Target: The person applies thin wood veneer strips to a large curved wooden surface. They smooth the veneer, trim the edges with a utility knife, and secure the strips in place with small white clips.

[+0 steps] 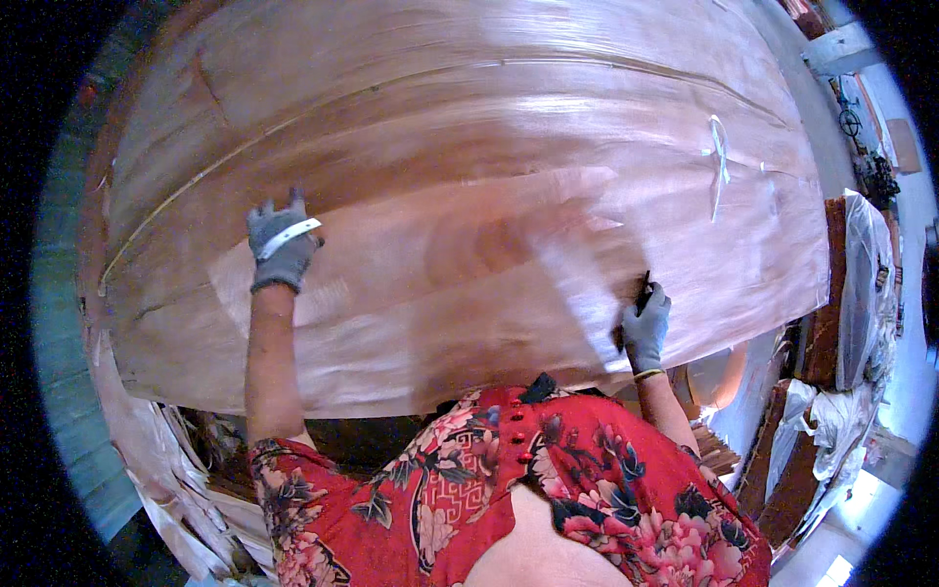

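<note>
A wide reddish-brown sheet of wood veneer (469, 293) spreads in front of me, slightly wavy and shiny. My left hand (281, 240), in a grey glove, lies on its left part with the fingers stretched out and apart. Across the back of that glove runs a short white strip (290, 238), which looks like tape. At the right near part of the sheet, my gloved right hand (648, 331) is closed around a dark, thin tool (644, 289); its pointed end sticks up past the fingers, and its exact kind cannot be made out.
A thin yellowish strip (313, 119) curves across the far part of the sheet. White tape pieces (720, 166) lie at its right. Stacked brown boards with plastic wrapping (861, 293) stand to the right. Ragged veneer edges (176, 489) hang at the lower left.
</note>
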A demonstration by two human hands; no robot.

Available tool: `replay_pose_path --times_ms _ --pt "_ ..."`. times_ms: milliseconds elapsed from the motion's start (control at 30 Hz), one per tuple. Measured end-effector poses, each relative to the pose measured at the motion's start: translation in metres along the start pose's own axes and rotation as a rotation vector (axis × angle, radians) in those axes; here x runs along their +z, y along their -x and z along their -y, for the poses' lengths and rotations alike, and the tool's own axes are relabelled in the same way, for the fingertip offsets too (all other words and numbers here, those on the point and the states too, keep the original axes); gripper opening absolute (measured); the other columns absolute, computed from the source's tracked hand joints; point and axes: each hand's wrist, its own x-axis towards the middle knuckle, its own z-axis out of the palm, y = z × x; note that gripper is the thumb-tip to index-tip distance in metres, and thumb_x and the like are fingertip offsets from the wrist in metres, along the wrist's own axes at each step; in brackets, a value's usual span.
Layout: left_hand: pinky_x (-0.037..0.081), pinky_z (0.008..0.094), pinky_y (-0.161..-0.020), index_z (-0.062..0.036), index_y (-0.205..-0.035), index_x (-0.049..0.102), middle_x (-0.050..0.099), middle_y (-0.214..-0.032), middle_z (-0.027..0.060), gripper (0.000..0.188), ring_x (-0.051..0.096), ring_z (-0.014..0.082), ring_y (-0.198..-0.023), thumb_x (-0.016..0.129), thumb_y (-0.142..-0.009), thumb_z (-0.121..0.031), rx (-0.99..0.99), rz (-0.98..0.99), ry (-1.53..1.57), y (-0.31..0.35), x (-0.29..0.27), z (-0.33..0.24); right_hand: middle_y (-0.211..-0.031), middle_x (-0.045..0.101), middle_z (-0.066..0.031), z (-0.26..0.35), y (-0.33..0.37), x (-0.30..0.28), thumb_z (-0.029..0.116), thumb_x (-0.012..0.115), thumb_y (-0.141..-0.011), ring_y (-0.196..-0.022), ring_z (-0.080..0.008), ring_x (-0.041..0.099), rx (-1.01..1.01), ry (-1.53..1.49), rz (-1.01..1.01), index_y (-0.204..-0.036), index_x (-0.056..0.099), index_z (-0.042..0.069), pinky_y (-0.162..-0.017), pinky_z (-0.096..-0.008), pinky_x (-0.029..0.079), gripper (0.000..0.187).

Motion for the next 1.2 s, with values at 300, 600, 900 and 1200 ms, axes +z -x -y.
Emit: replay_pose_path --times_ms 300,600,900,1200 --pt "0.015 0.0497 -0.109 -0.0136 -0.142 0.029 0.040 -0.132 0.0208 0.078 0.013 0.0367 -0.137 0.065 -0.075 -0.033 0.233 -0.340 0.463 0.009 0.002 -0.141 -0.076 0.053 0.0002 0.050 -0.047 -0.018 0.009 0.062 -0.081 -0.055 -0.0041 0.044 0.178 -0.903 0.210 -0.104 0.056 0.005 -0.045 -0.0190 0.034 0.024" --pt "0.019 0.0536 -0.106 -0.0086 -0.117 0.058 0.050 -0.122 0.0182 0.048 0.019 0.0383 -0.135 0.064 -0.070 -0.018 0.116 -0.447 0.402 0.004 0.029 -0.177 -0.113 0.052 -0.0120 0.134 -0.137 0.007 0.019 0.066 -0.078 -0.083 -0.0350 0.060 -0.745 -0.143 0.235 -0.104 0.055 0.009 -0.066 -0.0419 0.050 0.030" --pt "0.030 0.0453 -0.099 -0.0105 -0.139 0.035 0.047 -0.126 0.0239 0.073 0.038 0.0355 -0.124 0.060 -0.071 -0.004 -0.009 -0.526 0.607 0.009 0.031 -0.164 -0.091 0.061 -0.0144 0.115 -0.163 0.012 0.029 0.060 -0.084 -0.081 -0.0372 0.060 -0.690 -0.138 0.387 -0.101 0.056 0.011 -0.065 -0.0452 0.048 0.025" --pt "0.034 0.0466 -0.095 -0.0034 -0.140 0.029 0.039 -0.132 0.0283 0.077 0.036 0.0390 -0.125 0.062 -0.071 -0.010 0.041 -0.465 0.506 -0.028 0.012 -0.170 -0.081 0.063 -0.0154 0.146 -0.184 0.015 0.029 0.061 -0.081 -0.074 -0.0386 0.060 -0.882 -0.023 0.398 -0.090 0.054 0.010 -0.061 -0.0471 0.047 0.023"
